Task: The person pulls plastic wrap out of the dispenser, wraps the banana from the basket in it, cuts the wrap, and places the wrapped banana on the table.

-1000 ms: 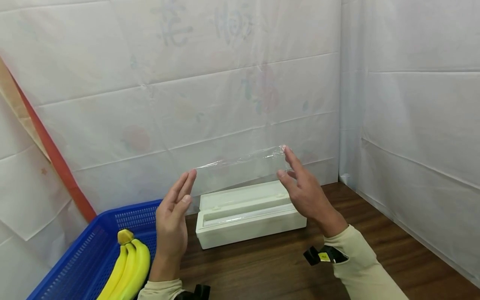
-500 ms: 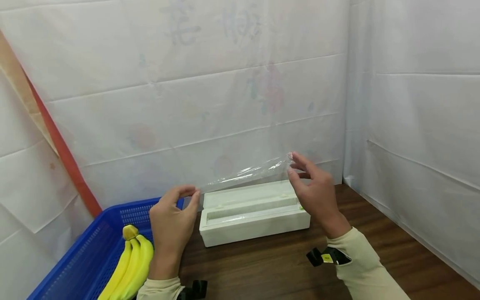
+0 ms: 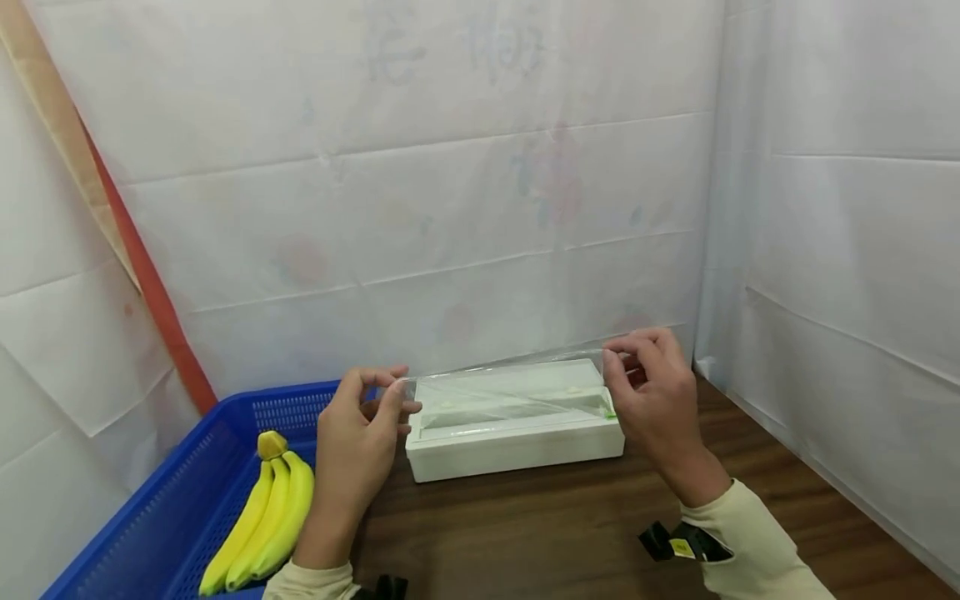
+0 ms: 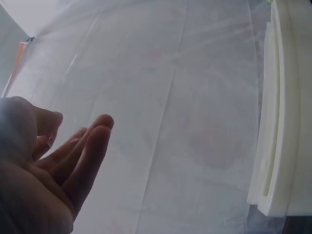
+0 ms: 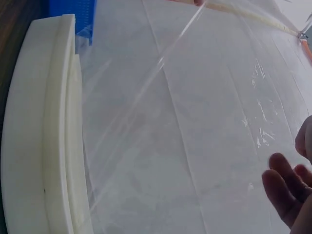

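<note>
A transparent sheet of cling film (image 3: 491, 367) is stretched between my two hands above a cream-white dispenser box (image 3: 517, 454). My left hand (image 3: 358, 446) pinches the film's left corner between thumb and index finger, its other fingers spread loosely. At the right end, my right hand (image 3: 656, 404) pinches the other corner with thumb and curled fingers. The box's lid stands open at the back, and a roll of film lies inside. In the right wrist view, shiny creases run down the film (image 5: 161, 63) toward the box (image 5: 34, 126).
Left of the box stands a blue plastic basket (image 3: 138, 500) holding a bunch of yellow bananas (image 3: 273, 521). The brown wooden table (image 3: 510, 533) is backed by hanging white sheets (image 3: 450, 208), with an orange-red strip (image 3: 161, 308) at left.
Both hands have gone from straight fingers to pinching the film. The film's edge has come down from above the box to just over its lid. The view has turned slightly left.
</note>
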A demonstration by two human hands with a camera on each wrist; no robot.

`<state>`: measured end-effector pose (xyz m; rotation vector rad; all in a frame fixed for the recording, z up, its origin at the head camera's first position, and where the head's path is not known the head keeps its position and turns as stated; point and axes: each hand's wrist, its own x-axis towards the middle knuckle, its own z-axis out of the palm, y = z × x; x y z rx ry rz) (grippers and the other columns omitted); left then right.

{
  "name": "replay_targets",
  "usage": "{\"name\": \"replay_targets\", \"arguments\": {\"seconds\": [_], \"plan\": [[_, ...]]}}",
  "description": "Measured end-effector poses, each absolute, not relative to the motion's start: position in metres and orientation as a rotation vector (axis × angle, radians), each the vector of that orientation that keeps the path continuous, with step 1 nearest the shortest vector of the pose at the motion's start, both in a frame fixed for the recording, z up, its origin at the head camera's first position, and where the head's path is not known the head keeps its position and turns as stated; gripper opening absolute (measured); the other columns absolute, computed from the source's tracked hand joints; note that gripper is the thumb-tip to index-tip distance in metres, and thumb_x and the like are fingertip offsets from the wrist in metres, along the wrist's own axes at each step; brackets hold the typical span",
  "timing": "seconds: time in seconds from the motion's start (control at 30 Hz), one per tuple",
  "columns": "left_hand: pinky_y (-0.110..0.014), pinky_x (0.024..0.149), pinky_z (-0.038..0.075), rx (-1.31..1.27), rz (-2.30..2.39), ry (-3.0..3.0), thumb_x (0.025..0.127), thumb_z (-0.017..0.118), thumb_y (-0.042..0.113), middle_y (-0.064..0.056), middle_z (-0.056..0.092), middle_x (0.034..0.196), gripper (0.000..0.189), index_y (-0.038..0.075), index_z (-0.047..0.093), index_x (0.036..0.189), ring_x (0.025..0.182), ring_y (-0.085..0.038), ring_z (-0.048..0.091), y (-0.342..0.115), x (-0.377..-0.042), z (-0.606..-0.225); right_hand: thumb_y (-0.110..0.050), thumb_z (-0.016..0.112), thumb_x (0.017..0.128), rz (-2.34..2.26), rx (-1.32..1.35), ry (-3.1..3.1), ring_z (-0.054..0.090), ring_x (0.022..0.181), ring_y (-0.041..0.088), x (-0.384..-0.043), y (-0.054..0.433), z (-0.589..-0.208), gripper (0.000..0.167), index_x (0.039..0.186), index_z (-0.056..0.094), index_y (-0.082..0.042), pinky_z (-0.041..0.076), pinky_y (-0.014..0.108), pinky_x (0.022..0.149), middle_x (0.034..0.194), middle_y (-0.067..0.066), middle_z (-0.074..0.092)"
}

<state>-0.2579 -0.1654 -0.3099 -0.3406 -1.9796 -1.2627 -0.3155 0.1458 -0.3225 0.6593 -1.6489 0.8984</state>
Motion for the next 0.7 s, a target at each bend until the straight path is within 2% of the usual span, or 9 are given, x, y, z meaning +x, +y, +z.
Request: {"name": "replay_targets", "arguments": {"seconds": [0.1,0.2,0.33,0.43,0.6,0.7], "plan": [[-0.028,0.064,0.058,-0.349,-1.310,-1.988,0.102,0.061,0.021,-0.006,0.071,0.103,0.015,0.007,0.059,0.105,0.080,-0.015,0.072,-0.165,-0.259,-0.308,-0.002,0.058,0.098,0.973,0.686,-1.748,0.065,0.070,0.012,-0.310,0.147,-0.323,0.007,0.101,0.063,0.001,0.050,0.016,0.060,0.110,0.009,0.063],[-0.026,0.067,0.057,-0.329,-1.294,-1.993,0.101,0.063,0.020,-0.005,0.071,0.092,0.015,0.008,0.064,0.110,0.080,-0.016,0.069,-0.165,-0.259,-0.308,-0.005,0.053,0.103,1.026,0.704,-1.851,0.067,0.075,0.014,-0.308,0.148,-0.320,0.008,0.106,0.059,-0.002,0.051,0.018,0.062,0.108,0.005,0.067],[-0.022,0.078,0.055,-0.326,-1.244,-2.067,0.097,0.068,0.014,-0.003,0.068,0.101,0.023,0.010,0.069,0.119,0.092,-0.013,0.067,-0.166,-0.259,-0.309,-0.003,0.059,0.099,0.979,0.679,-1.889,0.064,0.084,0.016,-0.308,0.152,-0.317,0.009,0.108,0.063,-0.002,0.048,0.013,0.068,0.101,0.005,0.068],[-0.023,0.084,0.054,-0.366,-1.140,-2.116,0.093,0.072,0.006,-0.004,0.064,0.104,0.029,0.008,0.070,0.122,0.098,-0.013,0.066,-0.167,-0.261,-0.312,0.002,0.064,0.094,0.962,0.710,-1.868,0.067,0.097,0.020,-0.308,0.157,-0.317,0.018,0.112,0.066,0.000,0.049,0.010,0.075,0.107,0.008,0.068],[-0.031,0.072,0.058,-0.409,-0.855,-2.046,0.086,0.076,-0.003,-0.005,0.060,0.094,0.021,0.003,0.076,0.105,0.085,-0.013,0.065,-0.168,-0.266,-0.319,0.004,0.066,0.089,0.920,0.803,-1.839,0.062,0.115,0.025,-0.311,0.159,-0.317,0.034,0.122,0.067,-0.002,0.044,0.018,0.098,0.120,0.008,0.066],[-0.035,0.063,0.056,-0.375,-0.717,-1.994,0.086,0.078,0.001,-0.005,0.059,0.089,0.013,0.005,0.078,0.099,0.076,-0.013,0.064,-0.169,-0.268,-0.322,0.002,0.066,0.088,0.872,0.820,-1.803,0.061,0.114,0.023,-0.312,0.158,-0.317,0.035,0.123,0.068,-0.002,0.043,0.022,0.100,0.121,0.008,0.065]]}}
